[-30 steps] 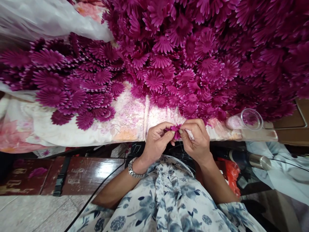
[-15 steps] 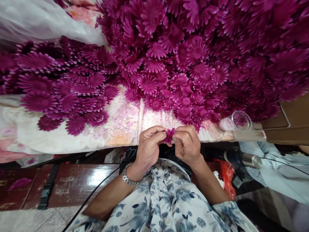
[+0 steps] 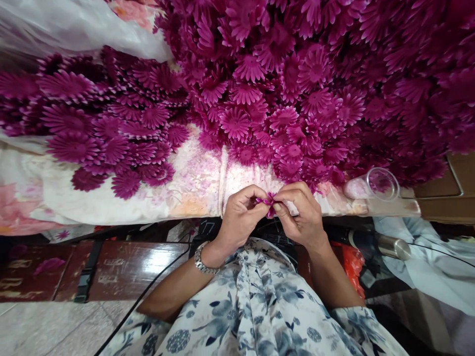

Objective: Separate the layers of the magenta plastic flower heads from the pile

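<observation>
Between half a second ago and now, pressed the small magenta flower piece (image 3: 269,201) more closed between left hand (image 3: 241,217) and right hand (image 3: 302,215); less of its petals visible, fingertips closer together over it.

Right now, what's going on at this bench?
A person seated at the cloth-covered table pinches one small magenta fabric flower between the fingertips of both hands: left hand, with a wristwatch, and right hand. A large heap of matching flowers covers the table beyond the hands, with a flatter spread of them to the left. A clear plastic cup lies on its side to the right.
</observation>
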A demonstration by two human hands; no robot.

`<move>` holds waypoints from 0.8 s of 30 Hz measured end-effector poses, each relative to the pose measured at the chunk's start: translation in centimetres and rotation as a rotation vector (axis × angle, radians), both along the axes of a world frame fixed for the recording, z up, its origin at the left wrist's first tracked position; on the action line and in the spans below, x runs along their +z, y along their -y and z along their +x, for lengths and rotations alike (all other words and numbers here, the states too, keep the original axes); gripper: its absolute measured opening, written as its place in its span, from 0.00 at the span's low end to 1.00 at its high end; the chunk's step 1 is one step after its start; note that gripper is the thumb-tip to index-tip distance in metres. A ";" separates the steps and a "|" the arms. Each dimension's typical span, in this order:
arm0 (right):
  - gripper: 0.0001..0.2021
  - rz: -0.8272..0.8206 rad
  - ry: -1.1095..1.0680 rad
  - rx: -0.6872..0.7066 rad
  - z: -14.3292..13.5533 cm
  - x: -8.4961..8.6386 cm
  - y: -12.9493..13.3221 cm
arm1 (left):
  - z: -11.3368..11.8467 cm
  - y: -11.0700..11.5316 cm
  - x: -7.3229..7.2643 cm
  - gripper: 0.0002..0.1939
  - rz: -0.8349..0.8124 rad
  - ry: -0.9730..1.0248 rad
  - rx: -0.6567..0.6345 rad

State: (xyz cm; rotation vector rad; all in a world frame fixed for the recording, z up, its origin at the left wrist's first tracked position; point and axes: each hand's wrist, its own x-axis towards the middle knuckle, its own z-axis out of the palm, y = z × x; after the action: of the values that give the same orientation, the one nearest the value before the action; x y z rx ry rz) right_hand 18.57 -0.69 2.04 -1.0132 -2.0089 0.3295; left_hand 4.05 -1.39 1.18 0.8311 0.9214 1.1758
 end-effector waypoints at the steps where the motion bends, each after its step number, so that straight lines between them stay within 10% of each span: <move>1: 0.06 -0.007 -0.006 0.008 0.0 -0.1 0.0 | -0.1 0.0 -0.1 0.03 0.035 -0.039 0.003; 8: 0.06 0.044 -0.076 -0.129 0.0 -0.4 0.5 | -0.3 0.2 -0.2 0.03 0.197 -0.239 0.112; 18: 0.03 -0.330 -0.260 -0.051 -0.7 -0.4 0.8 | -0.1 0.6 -0.3 0.08 0.623 -0.591 0.206; 24: 0.03 -0.451 -0.379 -0.005 -0.3 -0.8 0.7 | 0.1 0.4 -0.3 0.04 0.426 -0.407 0.167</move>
State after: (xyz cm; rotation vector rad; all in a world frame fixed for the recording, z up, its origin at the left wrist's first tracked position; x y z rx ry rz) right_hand 18.25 -1.42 1.26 -1.1255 -1.6184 0.9307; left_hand 4.13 -1.80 0.91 1.3956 1.1019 1.4019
